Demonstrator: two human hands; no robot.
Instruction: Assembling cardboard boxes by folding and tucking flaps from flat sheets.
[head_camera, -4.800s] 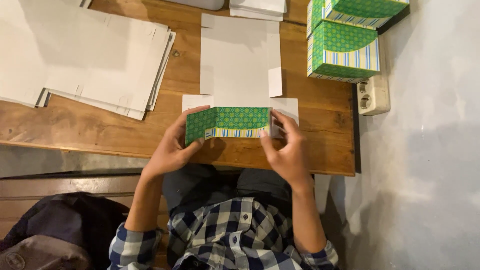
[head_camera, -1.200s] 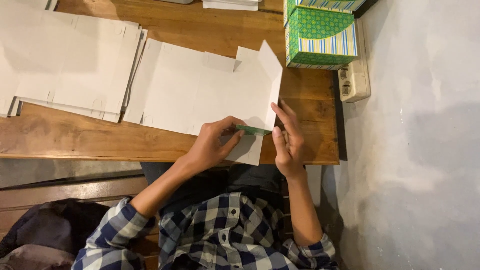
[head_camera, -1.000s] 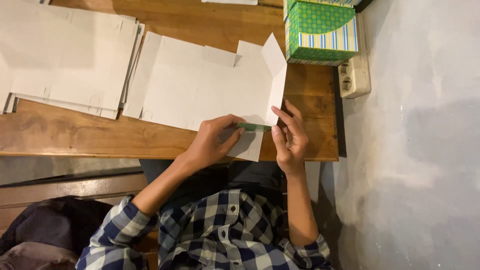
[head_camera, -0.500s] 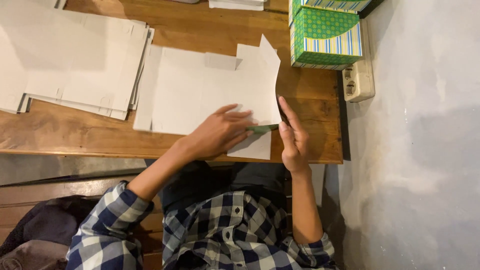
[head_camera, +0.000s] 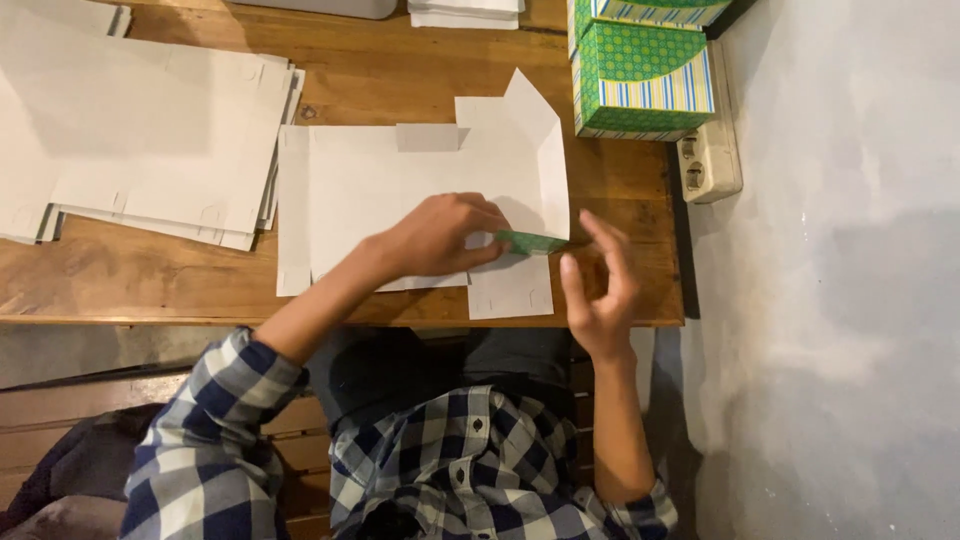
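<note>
While the unfolded carton blank lies white side up on the wooden surface, a stack of flat white blanks rests well to the left of the hands. Beyond the right hand, two finished green boxes with yellow and blue stripes stand near the wall, and a white power socket sits just beside them. One flap of the blank stands up tilted between the hands and the boxes. The left hand lies palm down on the blank and pinches a green printed flap at its near edge. The right hand is released, fingers spread and half curled, with its fingertips just beside the end of that flap.
</note>
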